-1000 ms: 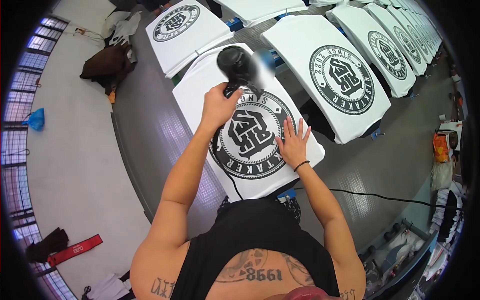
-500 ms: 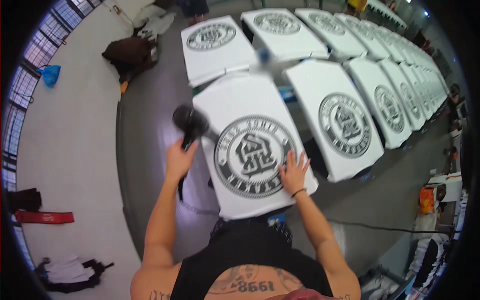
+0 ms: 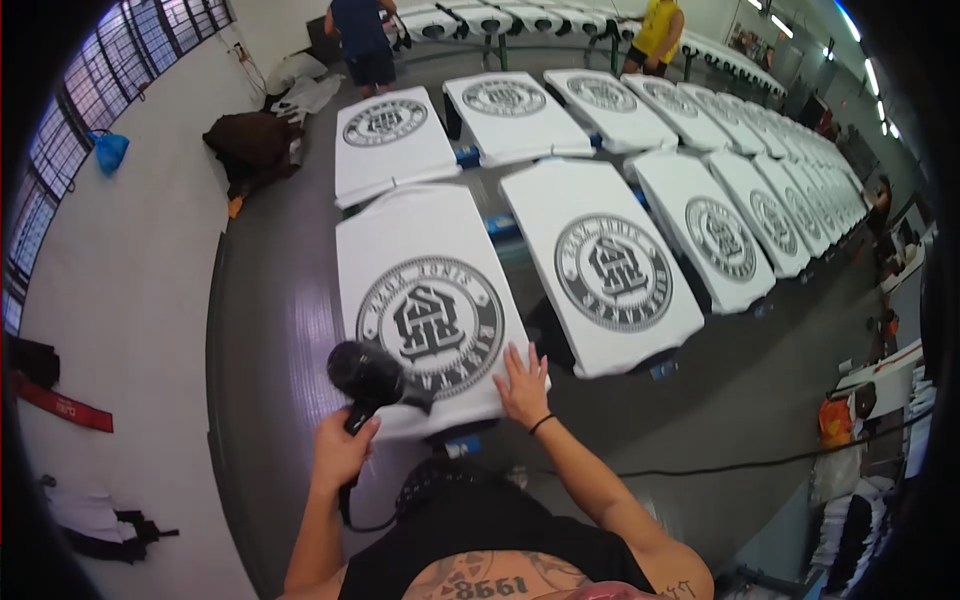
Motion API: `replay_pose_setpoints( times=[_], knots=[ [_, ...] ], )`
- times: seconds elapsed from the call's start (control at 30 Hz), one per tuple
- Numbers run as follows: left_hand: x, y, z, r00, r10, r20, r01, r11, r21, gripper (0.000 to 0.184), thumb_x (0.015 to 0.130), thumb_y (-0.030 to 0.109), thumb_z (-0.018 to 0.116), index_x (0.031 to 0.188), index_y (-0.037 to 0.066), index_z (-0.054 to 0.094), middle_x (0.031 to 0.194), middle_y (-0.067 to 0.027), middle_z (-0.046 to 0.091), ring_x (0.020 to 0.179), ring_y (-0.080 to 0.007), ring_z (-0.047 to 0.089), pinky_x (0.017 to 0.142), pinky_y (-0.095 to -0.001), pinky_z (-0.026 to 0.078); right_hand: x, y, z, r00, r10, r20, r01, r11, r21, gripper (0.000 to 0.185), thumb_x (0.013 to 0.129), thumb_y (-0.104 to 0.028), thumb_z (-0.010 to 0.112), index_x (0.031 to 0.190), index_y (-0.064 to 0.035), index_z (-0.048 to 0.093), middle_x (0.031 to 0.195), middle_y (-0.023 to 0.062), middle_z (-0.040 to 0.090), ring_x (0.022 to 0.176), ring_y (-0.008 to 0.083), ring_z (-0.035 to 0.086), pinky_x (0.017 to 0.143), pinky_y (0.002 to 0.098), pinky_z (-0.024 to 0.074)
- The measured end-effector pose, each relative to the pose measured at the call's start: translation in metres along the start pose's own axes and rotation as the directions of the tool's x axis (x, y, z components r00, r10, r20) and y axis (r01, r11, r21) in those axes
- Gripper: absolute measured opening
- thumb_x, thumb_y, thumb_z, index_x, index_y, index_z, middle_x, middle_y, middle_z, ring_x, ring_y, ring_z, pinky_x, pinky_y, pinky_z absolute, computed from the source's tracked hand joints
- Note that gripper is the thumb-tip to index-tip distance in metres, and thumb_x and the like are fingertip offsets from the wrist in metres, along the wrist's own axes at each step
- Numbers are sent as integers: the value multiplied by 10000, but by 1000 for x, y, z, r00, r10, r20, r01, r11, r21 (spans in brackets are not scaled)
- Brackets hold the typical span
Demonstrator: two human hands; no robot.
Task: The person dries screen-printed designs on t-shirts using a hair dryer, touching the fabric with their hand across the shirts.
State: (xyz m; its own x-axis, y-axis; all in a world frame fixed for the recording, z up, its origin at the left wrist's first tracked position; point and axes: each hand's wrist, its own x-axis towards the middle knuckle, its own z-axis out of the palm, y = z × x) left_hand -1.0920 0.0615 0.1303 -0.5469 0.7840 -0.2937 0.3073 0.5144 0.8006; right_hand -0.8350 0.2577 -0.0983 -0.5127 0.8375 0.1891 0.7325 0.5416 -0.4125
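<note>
My left hand (image 3: 340, 446) is wrapped round the handle of a black hair dryer (image 3: 362, 372). The dryer's nozzle points right, over the lower edge of the round black print on the nearest white T-shirt (image 3: 420, 222). That shirt is stretched flat on a board in front of me. At the shirt's lower right edge lies my right hand (image 3: 524, 386), fingers spread and flat on the fabric beside the print. A dark band circles my right wrist.
Two rows of printed white shirts on boards, including a neighbouring shirt (image 3: 600, 270), run to the far right. A black cable (image 3: 680, 472) crosses at right. One person (image 3: 360, 45) stands at the back left, another in a yellow top (image 3: 657, 35) farther right.
The hair dryer has moved from the print's upper left down to its lower edge. My right hand has slid from the print to the shirt's edge. The view has tilted up.
</note>
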Motion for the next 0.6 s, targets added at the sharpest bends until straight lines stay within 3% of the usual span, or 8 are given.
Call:
replay_pose_setpoints(
  times=[0.07,0.13,0.17,0.27,0.4,0.43,0.5,0.6],
  knots=[
    [-2,9,32,993,22,120,-13,997,-74,275,908,249,737,923,-18,671,594,-43,610,492,-115,585,474,-288,454,-33,6,-30,994,-12,-111,22,996,81,543,962,-305,596,1424,-36,498,1553,105,420,1443,446,289,1157,613,235],
    [6,33,66,980,112,166,-99,991,-87,283,915,252,728,896,-22,663,596,-42,617,507,-111,594,478,-288,457,-68,27,-44,991,9,-134,11,988,151,507,941,-251,625,1390,-34,528,1513,103,472,1408,434,343,1144,591,270],
    [22,33,83,972,149,184,-148,989,-19,301,919,265,720,938,-32,674,601,-57,625,507,-121,602,484,-294,463,-82,35,-51,983,45,-176,-10,981,195,457,920,-212,649,1342,-49,581,1458,102,532,1364,422,402,1122,554,321],
    [61,72,123,950,305,66,-310,947,84,369,884,300,739,992,-49,686,623,-129,662,527,-202,661,536,-345,508,-116,63,-67,992,93,-83,-71,969,238,414,904,-188,667,1296,-64,623,1419,96,567,1333,409,440,1098,516,370],
    [121,121,153,919,388,-65,-373,913,164,381,875,275,722,1080,-45,694,681,-167,692,551,-238,677,575,-368,528,-133,91,-101,974,160,-163,-112,957,268,341,898,-163,673,1225,-64,668,1351,78,621,1277,372,502,1054,479,419],
    [132,131,164,918,394,-51,-381,909,166,381,875,275,722,1080,-45,694,681,-167,692,551,-238,677,575,-368,528,-132,97,-105,949,194,-247,-120,951,286,244,876,-136,699,1110,-68,707,1258,58,674,1225,337,547,1019,460,438],
    [157,151,189,887,461,15,-461,884,76,351,874,260,721,1031,-53,694,671,-164,686,549,-229,672,572,-359,527,-121,117,-114,940,203,-276,-125,953,276,188,860,-130,717,1040,-74,712,1211,45,690,1198,321,564,1003,452,442],
    [192,185,239,874,404,269,-396,914,-85,344,878,270,717,985,-56,699,656,-154,667,541,-216,663,572,-353,516,-94,144,-126,928,202,-314,-126,961,246,87,821,-123,762,867,-91,696,1083,14,720,1125,286,603,956,435,451]
  ],
)
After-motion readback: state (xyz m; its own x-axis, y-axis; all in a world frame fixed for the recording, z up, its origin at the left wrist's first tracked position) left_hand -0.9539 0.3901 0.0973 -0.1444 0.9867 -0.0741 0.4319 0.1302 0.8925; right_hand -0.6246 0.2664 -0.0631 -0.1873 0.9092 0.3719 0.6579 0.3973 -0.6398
